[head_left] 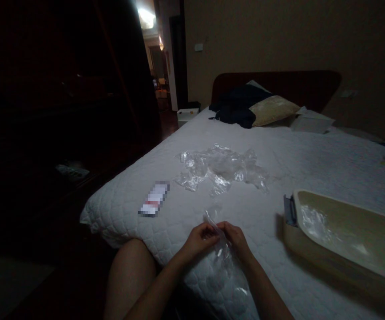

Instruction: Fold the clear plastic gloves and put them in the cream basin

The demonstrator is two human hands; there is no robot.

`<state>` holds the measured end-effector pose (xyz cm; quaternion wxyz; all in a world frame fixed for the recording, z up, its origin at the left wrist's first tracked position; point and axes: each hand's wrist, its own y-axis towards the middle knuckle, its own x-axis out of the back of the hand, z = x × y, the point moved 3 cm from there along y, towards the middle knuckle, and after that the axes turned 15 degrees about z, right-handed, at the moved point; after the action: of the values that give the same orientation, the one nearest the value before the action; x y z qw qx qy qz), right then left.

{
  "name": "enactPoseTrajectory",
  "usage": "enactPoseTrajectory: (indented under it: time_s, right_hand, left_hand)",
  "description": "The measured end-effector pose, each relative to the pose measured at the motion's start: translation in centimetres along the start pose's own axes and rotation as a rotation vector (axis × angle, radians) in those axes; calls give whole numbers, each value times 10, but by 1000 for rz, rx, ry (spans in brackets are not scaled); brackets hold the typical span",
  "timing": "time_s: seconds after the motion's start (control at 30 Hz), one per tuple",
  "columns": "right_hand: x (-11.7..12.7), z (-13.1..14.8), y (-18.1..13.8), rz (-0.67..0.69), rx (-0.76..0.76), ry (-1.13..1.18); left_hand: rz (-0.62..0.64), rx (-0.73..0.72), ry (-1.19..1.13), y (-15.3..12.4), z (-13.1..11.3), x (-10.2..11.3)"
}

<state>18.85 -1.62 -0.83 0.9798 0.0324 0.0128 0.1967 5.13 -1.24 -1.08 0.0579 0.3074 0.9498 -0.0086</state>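
Close together over the near edge of the bed, my left hand (200,238) and my right hand (234,235) both pinch a clear plastic bag (224,253). Its top sticks up between the fingers, and the rest hangs down between my forearms. Beyond my hands, a loose spread of clear plastic bags (222,166) lies crumpled on the white quilted bedding (185,204). To the right stands a cream plastic bin (339,258) with a grey latch; more clear plastic (315,224) shows inside it.
A phone-like object (154,199), blurred out, lies left of the plastic on the bed. Dark clothing (235,104) and a beige pillow (274,111) rest by the wooden headboard (299,82). A white box (187,115) stands beyond the bed's left side. My knee (132,266) is at lower left.
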Motion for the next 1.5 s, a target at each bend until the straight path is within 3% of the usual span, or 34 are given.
enactPoseTrajectory:
  time_s: [0.23,0.43,0.83,1.2,1.3,1.5]
  right_hand:
    - [-6,9,3,54,28,-172]
    - [-6,10,1,34,-27,-99]
    - [26,-8,-4,-412,-80,452]
    - [19,4,-11,-400,-112,345]
    - [18,-2,-8,-372,-168,304]
    - [6,-10,2,-209,-127,141]
  left_hand:
    - [-130,9,-67,2,0,1]
    - [-93,-22,-53,1,0,2]
    - [-142,32,-441,-3,-4,11]
    - [-192,-112,-715,-3,-2,21]
    - [-170,-86,-619,-3,-2,19]
    - [-79,33,-210,-2,1,8]
